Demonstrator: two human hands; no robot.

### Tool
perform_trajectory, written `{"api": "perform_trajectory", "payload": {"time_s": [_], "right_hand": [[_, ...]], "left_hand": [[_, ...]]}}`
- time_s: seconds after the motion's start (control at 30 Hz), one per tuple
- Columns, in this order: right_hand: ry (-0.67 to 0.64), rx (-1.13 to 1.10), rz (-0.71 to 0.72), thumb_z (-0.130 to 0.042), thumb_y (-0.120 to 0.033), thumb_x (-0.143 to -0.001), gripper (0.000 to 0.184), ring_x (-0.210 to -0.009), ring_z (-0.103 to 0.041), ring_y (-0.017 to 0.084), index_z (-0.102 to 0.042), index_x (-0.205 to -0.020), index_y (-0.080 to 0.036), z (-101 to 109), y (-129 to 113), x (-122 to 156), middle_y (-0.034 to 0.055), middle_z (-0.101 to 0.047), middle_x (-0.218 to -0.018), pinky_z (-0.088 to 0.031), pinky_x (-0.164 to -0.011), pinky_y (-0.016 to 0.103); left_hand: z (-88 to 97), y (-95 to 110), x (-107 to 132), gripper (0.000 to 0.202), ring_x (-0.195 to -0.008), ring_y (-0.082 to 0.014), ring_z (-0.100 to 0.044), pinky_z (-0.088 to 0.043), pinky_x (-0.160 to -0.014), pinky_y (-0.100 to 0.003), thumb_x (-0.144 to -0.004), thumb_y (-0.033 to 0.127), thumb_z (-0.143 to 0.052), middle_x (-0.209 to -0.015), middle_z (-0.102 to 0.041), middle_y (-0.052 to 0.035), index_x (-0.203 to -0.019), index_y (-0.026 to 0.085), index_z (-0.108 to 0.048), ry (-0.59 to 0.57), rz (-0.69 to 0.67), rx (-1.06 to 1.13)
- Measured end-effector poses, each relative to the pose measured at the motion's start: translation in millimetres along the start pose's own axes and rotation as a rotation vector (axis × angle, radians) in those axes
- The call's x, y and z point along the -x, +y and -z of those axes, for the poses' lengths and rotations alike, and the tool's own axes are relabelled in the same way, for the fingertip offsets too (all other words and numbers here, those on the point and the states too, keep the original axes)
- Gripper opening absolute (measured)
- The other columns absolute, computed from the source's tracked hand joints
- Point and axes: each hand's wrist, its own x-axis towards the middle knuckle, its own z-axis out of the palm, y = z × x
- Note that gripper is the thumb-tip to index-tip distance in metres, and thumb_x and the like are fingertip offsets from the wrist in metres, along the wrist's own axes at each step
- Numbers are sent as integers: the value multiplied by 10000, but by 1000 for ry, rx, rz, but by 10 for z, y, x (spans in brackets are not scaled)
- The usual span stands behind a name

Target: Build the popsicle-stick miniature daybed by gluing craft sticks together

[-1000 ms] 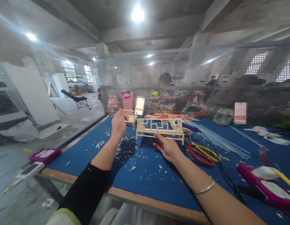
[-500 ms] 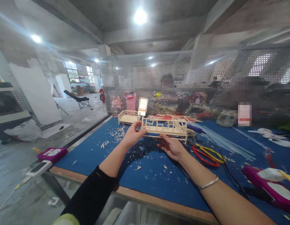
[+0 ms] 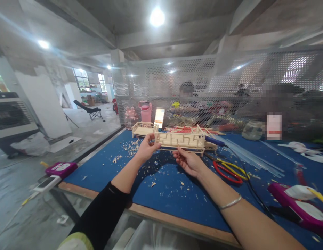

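Both of my hands hold up a small pale wooden stick model (image 3: pixel 180 139), a long frame with lattice rails, above the blue table mat (image 3: pixel 166 194). My left hand (image 3: pixel 146 147) pinches its left end with the fingers closed. Under the model's middle, my right hand (image 3: pixel 188 161) grips the lower edge. A second, smaller wooden model (image 3: pixel 143 129) stands on the mat just behind my left hand.
Wood chips litter the mat. Red and yellow handled pliers (image 3: pixel 227 171) and clear glue sticks (image 3: pixel 251 158) lie to the right, a magenta tool (image 3: pixel 302 208) at the far right. A pink bottle (image 3: pixel 146 111) stands by the perforated screen (image 3: pixel 229 90), with people behind it. A phone (image 3: pixel 48 183) lies at the left edge.
My left hand came down from beside the smaller model and took hold of the long model's left end. The model has tilted so that its side rail faces me.
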Motion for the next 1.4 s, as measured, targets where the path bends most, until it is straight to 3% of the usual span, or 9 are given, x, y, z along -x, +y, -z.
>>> {"api": "perform_trajectory", "payload": {"time_s": [0.33, 0.6, 0.73, 0.87, 0.93, 1.03, 1.17, 1.27, 1.4], "right_hand": [[73, -133, 65, -525, -14, -780, 167, -593, -632, 83, -606, -695, -133, 140, -50, -159, 59, -679, -693, -553, -599, 142], [250, -48, -89, -395, 87, -730, 273, -435, -568, 88, -552, -768, -133, 357, -190, -222, 33, -601, -557, -518, -423, 154], [325, -31, -56, -375, 38, -771, 237, -366, -509, 75, -489, -718, -163, 364, -244, -197, -3, -523, -477, -491, -376, 154], [354, 13, 4, -418, 22, -743, 206, -361, -501, 81, -474, -743, -177, 331, -197, -202, -27, -491, -462, -487, -358, 169], [362, 41, 44, -458, 41, -691, 253, -373, -511, 90, -471, -798, -188, 317, -154, -216, -50, -482, -474, -488, -350, 180], [362, 64, 107, -485, 81, -608, 385, -416, -540, 103, -441, -851, -215, 318, -112, -241, -67, -491, -527, -503, -368, 200], [319, 44, 169, -467, 107, -518, 463, -569, -605, 112, -448, -849, -216, 344, -128, -259, -36, -544, -669, -546, -474, 215], [275, -7, 209, -443, 100, -472, 544, -701, -633, 119, -440, -897, -239, 347, -171, -260, -30, -569, -776, -567, -560, 232], [223, -53, 308, -425, 65, -452, 509, -746, -646, 132, -429, -861, -237, 335, -221, -263, -21, -599, -761, -557, -590, 244]], "left_hand": [[67, -125, -61, 542, -695, -102, -572, -475, -656, -268, -519, 299, -765, -1116, -554, -68, -978, 175, -505, 114, 23, -129], [165, -134, -58, 313, -770, -209, -580, -448, -763, -318, -681, 479, -634, -819, -653, -74, -752, 175, -636, 132, -8, -609], [183, -206, -91, 369, -796, -199, -576, -449, -739, -309, -723, 517, -583, -838, -636, -75, -828, 164, -600, 186, 3, -568], [174, -290, -187, 401, -870, -200, -588, -467, -658, -288, -777, 479, -517, -1049, -608, -102, -1042, 180, -552, 219, 105, -389], [170, -319, -268, 415, -969, -218, -579, -473, -710, -307, -779, 388, -518, -1162, -576, -114, -1144, 191, -515, 228, 137, -317], [172, -349, -395, 443, -1076, -227, -543, -438, -857, -328, -715, 222, -549, -1193, -580, -111, -1155, 175, -532, 187, 134, -286], [214, -371, -459, 442, -985, -199, -580, -402, -923, -316, -625, 132, -581, -1028, -654, -78, -1067, 139, -587, 66, 80, -287], [267, -338, -385, 498, -902, -187, -589, -412, -895, -324, -593, 161, -634, -929, -662, -57, -1085, 121, -572, 40, 63, -341], [270, -217, -211, 327, -714, -150, -577, -447, -736, -289, -585, 256, -676, -766, -656, -11, -891, 145, -635, -148, 81, -407]]}}
